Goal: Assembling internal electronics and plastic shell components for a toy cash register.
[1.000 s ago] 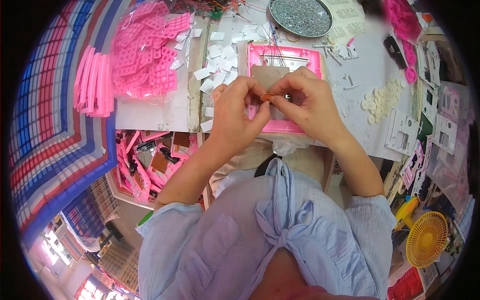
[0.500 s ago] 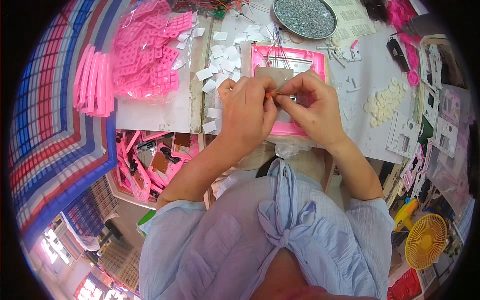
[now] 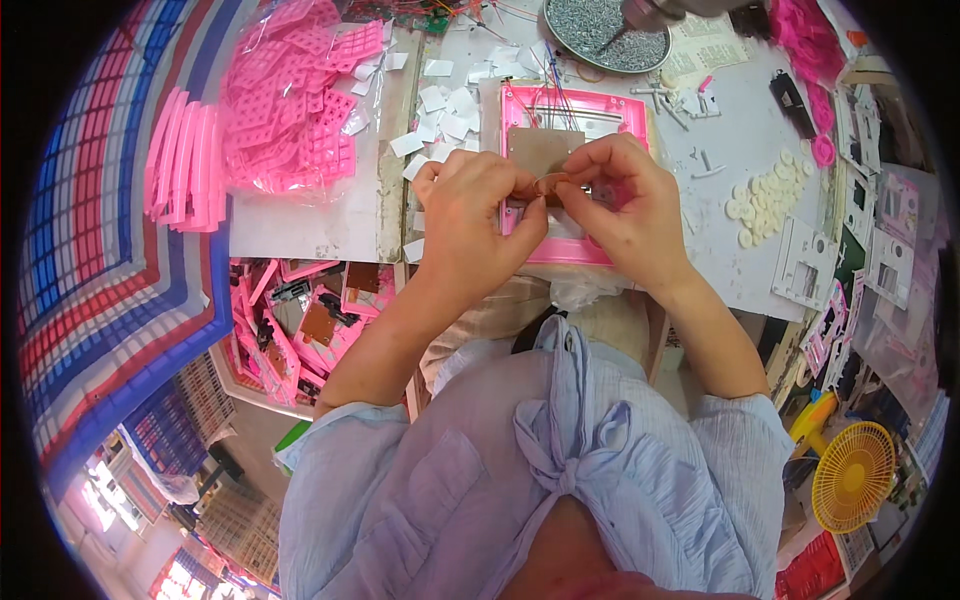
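Over a pink plastic frame (image 3: 570, 252) on the bench, my left hand (image 3: 478, 205) and my right hand (image 3: 628, 205) meet with thumbs and forefingers pinched. A thin wire (image 3: 551, 178) seems to run between the fingertips; its ends are hidden in the fingers. Just beyond the fingers a brown board (image 3: 540, 148) lies in the frame. Red and blue wires (image 3: 556, 105) rise from the frame's far side.
White square pieces (image 3: 450, 115) lie left of the frame, beside a bag of pink keypads (image 3: 290, 110). Beyond stands a screw dish (image 3: 590, 40) with a dark tool (image 3: 655, 14) over it. White discs (image 3: 768, 205) lie at right, pink parts (image 3: 310, 330) in a lower-left bin.
My left hand has shifted slightly left, and the fingertips have drawn a little apart. The orange bit at the fingertips no longer shows. The dark tool has swung left, over the screw dish.
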`<state>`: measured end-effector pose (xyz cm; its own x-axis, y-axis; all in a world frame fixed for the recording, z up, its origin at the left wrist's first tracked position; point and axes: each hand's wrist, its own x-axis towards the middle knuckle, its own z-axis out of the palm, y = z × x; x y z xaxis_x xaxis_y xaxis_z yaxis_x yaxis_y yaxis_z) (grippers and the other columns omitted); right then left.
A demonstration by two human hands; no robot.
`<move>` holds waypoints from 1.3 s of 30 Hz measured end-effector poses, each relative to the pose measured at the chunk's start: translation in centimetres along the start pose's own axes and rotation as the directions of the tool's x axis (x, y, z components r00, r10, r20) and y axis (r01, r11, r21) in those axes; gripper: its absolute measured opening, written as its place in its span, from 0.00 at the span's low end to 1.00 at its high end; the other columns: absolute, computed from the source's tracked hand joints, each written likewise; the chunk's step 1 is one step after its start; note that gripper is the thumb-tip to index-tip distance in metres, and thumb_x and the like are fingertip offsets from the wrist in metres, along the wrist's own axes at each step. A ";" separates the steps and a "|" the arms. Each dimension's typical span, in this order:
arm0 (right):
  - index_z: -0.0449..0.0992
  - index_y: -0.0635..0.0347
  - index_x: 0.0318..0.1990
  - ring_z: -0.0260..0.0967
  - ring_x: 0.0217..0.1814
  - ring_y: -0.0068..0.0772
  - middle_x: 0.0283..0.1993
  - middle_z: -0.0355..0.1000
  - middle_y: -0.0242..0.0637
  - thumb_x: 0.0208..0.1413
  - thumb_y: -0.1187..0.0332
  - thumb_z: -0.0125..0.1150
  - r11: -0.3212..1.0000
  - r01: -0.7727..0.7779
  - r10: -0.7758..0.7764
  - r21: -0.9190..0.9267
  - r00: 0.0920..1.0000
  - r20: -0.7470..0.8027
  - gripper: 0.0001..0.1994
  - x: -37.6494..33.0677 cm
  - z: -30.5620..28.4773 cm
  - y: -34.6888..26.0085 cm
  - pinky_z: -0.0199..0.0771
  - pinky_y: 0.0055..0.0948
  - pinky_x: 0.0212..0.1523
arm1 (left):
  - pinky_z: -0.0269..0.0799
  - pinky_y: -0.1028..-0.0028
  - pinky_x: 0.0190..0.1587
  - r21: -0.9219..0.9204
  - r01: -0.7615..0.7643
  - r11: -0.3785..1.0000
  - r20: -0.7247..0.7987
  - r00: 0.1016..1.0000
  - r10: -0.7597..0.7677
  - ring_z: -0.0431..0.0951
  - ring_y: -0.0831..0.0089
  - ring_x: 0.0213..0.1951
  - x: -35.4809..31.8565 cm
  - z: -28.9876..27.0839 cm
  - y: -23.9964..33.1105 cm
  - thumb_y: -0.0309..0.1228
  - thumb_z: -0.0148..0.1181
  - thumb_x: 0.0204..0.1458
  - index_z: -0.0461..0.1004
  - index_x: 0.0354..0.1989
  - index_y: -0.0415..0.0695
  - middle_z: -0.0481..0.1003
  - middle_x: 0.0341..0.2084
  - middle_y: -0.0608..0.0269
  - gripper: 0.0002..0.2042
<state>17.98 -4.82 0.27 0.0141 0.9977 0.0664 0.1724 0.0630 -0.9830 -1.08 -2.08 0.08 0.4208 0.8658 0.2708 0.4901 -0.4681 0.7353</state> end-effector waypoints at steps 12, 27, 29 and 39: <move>0.78 0.60 0.40 0.71 0.35 0.33 0.38 0.75 0.34 0.47 0.77 0.69 0.813 0.383 -0.408 -0.438 0.912 0.039 0.11 0.8 -0.4 -0.9 0.70 0.28 0.33 | 0.66 0.69 0.43 -0.053 0.028 0.998 0.051 0.998 -0.025 0.75 0.66 0.36 -0.1 -0.5 0.6 0.23 0.65 0.46 0.75 0.30 0.41 0.76 0.29 0.64 0.04; 0.79 0.61 0.38 0.72 0.35 0.36 0.36 0.79 0.35 0.48 0.77 0.69 0.876 0.359 -0.349 -0.323 0.933 0.089 0.08 -1.1 -0.7 -0.5 0.74 0.31 0.33 | 0.68 0.73 0.35 -0.149 0.043 0.988 0.092 0.995 -0.029 0.76 0.74 0.30 0.3 -0.2 0.3 0.22 0.64 0.48 0.78 0.32 0.39 0.77 0.28 0.64 0.04; 0.79 0.61 0.37 0.72 0.36 0.37 0.38 0.79 0.35 0.47 0.77 0.69 0.821 0.443 -0.427 -0.360 0.895 0.127 0.09 -1.1 -0.5 -0.6 0.75 0.32 0.34 | 0.67 0.76 0.30 -0.183 0.213 0.960 0.152 0.971 -0.187 0.75 0.78 0.26 0.6 -0.9 0.6 0.23 0.64 0.50 0.79 0.34 0.39 0.78 0.26 0.65 0.04; 0.79 0.59 0.36 0.73 0.43 0.41 0.45 0.78 0.34 0.40 0.73 0.70 0.587 0.617 -0.559 -0.524 0.777 0.289 0.12 -1.4 -0.2 -0.5 0.77 0.33 0.37 | 0.72 0.80 0.31 -0.422 0.643 0.639 0.631 0.714 -0.303 0.76 0.81 0.25 3.1 -3.4 -0.1 0.25 0.62 0.58 0.77 0.45 0.35 0.79 0.26 0.66 0.09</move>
<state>18.09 -6.23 0.67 -0.3704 0.7476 0.5512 0.6260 0.6394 -0.4465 -2.38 1.26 2.99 0.6339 0.6488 -0.4210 0.2618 0.3322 0.9061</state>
